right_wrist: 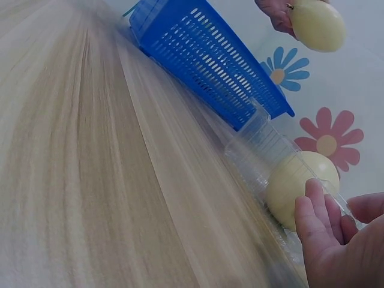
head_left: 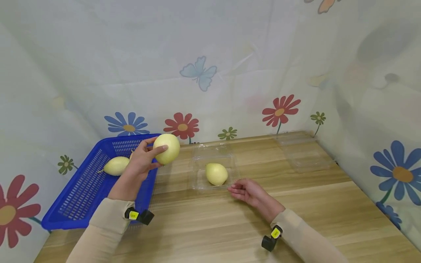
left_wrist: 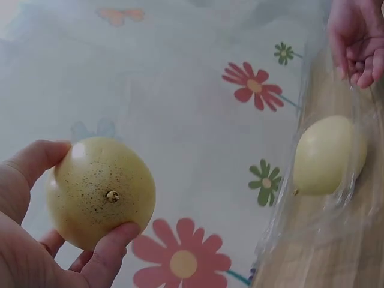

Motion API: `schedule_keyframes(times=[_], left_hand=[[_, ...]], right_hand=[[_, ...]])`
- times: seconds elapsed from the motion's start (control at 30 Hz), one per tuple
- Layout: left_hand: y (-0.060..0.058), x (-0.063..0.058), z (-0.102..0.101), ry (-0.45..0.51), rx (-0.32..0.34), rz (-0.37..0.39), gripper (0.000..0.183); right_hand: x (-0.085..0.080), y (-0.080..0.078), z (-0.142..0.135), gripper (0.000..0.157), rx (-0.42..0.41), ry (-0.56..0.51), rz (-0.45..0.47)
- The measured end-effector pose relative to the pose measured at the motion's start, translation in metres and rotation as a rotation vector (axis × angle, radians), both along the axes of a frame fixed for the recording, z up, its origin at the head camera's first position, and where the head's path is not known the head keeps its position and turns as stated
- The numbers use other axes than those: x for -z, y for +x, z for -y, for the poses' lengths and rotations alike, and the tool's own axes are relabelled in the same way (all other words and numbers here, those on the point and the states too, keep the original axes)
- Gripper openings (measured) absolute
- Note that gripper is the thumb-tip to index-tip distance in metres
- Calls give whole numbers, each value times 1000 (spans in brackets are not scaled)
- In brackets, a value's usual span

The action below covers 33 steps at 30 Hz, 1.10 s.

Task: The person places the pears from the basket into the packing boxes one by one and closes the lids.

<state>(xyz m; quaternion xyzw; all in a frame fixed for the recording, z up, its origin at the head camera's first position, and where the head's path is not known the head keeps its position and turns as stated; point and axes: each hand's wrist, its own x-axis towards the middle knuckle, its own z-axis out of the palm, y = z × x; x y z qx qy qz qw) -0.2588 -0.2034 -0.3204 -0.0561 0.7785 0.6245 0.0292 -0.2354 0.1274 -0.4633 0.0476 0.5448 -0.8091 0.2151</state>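
My left hand (head_left: 139, 160) holds a pale yellow pear (head_left: 167, 149) in the air, above the right rim of the blue basket. In the left wrist view, the stem end of that pear (left_wrist: 102, 195) faces the camera, with thumb and fingertips around its sides. A second pear (head_left: 216, 174) lies in a clear plastic box (head_left: 199, 179) on the table. At the box's front right corner, my right hand (head_left: 248, 191) has its fingers bent. The right wrist view shows the box's thin edge between the thumb and fingers of this hand (right_wrist: 342, 246).
The blue slotted basket (head_left: 70, 190) stands on the left with a pear (head_left: 116, 166) inside and another partly hidden behind my left hand. A further clear plastic container (head_left: 306, 157) sits at the back right of the wooden table (head_left: 197, 226). Flower-printed sheeting (head_left: 223, 102) encloses the table's back and sides.
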Motion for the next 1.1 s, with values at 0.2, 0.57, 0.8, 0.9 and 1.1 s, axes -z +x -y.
schedule_keyframes(times=[0.2,0.57,0.8,0.9,1.1], left_hand=[[1,10,-20,50,-23,17,73],[-3,31,-35,108,-46,38,72],[-4,36,-44,116,-52,24,71],[-4,40,-49,131,-62,24,70],[-7,49,-58,187,-94,24,68]], right_hand=[[-1,-1,0,21,8,2,6],[0,-1,0,18,6,7,7],[0,-1,0,15,2,5,2],[1,-1,0,15,-1,5,2],[0,-1,0,20,2,7,1]])
